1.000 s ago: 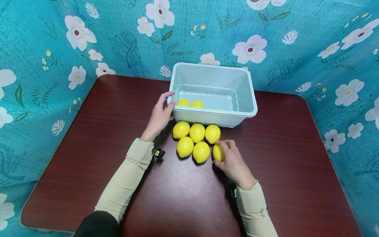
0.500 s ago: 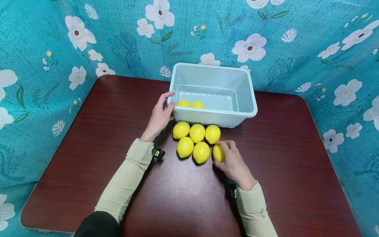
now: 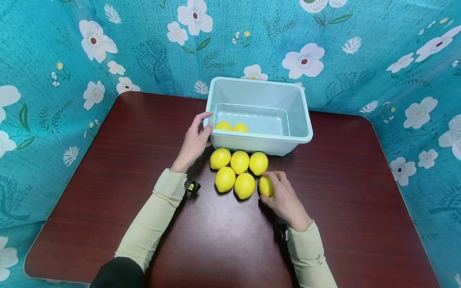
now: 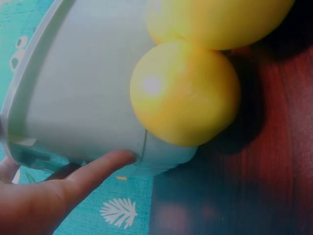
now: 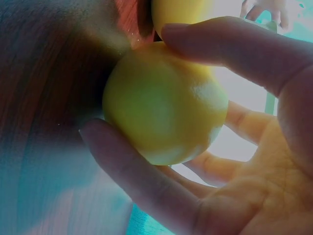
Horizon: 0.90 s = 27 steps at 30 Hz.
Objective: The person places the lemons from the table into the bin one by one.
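In the head view, a pale blue plastic bin stands at the back of the table, with two lemons inside near its front left. My left hand touches the bin's left front corner, fingers spread at the rim. In the left wrist view, one straight finger lies along the outer wall below a lemon. Several lemons lie in two rows before the bin. My right hand has its thumb and fingers curled round the rightmost lemon, as the right wrist view shows closely.
The dark red-brown wooden table has rounded back corners. A turquoise floral cloth hangs behind it and at both sides. Small black wrist cameras sit at the cuffs, the left one beside the lemons.
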Available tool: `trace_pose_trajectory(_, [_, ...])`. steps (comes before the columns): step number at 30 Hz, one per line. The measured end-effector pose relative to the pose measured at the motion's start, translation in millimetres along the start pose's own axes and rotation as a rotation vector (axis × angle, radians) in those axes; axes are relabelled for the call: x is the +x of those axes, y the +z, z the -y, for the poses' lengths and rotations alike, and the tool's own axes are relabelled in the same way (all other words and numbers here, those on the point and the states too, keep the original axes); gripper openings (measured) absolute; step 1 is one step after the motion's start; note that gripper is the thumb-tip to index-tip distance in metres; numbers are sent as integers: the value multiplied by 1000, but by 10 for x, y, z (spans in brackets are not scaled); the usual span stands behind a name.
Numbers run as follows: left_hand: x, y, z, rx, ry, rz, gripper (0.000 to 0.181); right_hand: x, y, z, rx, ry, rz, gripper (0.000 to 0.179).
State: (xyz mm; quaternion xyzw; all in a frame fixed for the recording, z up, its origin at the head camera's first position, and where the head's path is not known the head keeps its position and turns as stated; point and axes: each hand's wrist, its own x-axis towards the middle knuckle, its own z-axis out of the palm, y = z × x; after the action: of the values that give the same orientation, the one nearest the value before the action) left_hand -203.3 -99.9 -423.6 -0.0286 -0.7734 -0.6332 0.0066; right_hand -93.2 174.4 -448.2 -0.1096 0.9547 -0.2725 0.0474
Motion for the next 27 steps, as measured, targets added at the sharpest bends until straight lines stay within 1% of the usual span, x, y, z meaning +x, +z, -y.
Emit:
trace_pose_trajectory(12, [120, 84, 11, 2, 2, -37, 37, 172, -96, -144, 8, -13, 31, 61])
trace_pose_trajectory(18, [118, 81, 19, 7, 10, -37, 37, 171, -111, -140, 7, -8, 29, 61])
trace_pose_trajectory(27, [108, 87, 38, 9, 17, -40, 38, 164, -140, -180, -1, 0, -4, 59])
